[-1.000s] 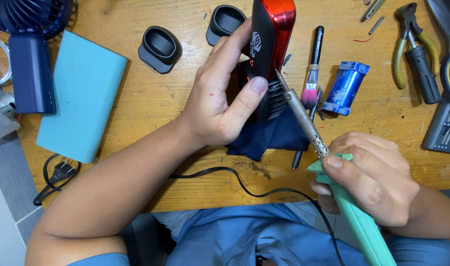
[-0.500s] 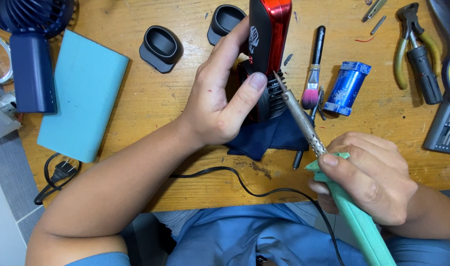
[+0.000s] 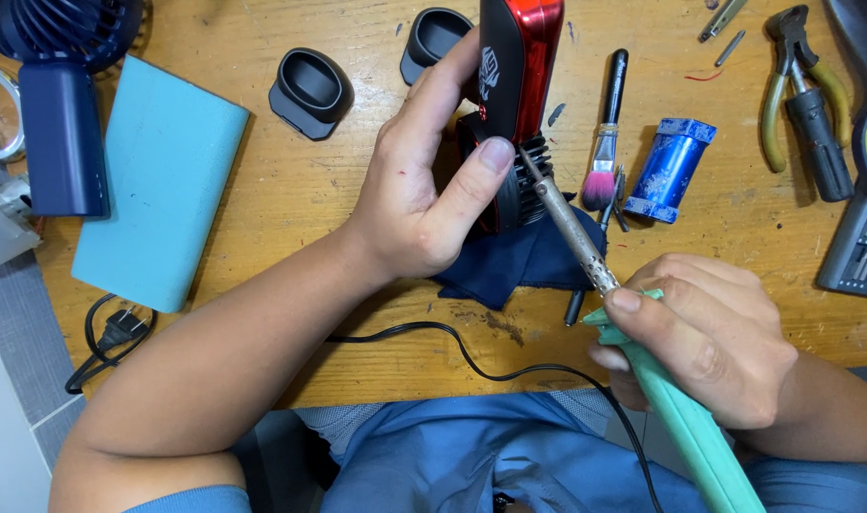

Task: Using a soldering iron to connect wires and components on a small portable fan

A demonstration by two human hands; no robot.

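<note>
The left hand (image 3: 424, 204) has its fingers clenched around a red and black device (image 3: 514, 90), held upright over a dark cloth (image 3: 519, 266) on the wooden bench (image 3: 291, 190), thumb pressed on the device's finned black lower part. The right hand (image 3: 699, 337) has its fingers wrapped around the green handle of a soldering iron (image 3: 585, 242), whose metal tip touches the device just beside that thumb. Near the iron lie a pink brush (image 3: 604, 142) and a blue cylinder (image 3: 676, 171); pliers (image 3: 804, 90) lie further right, and a teal block (image 3: 153, 180) lies well apart on the left.
</note>
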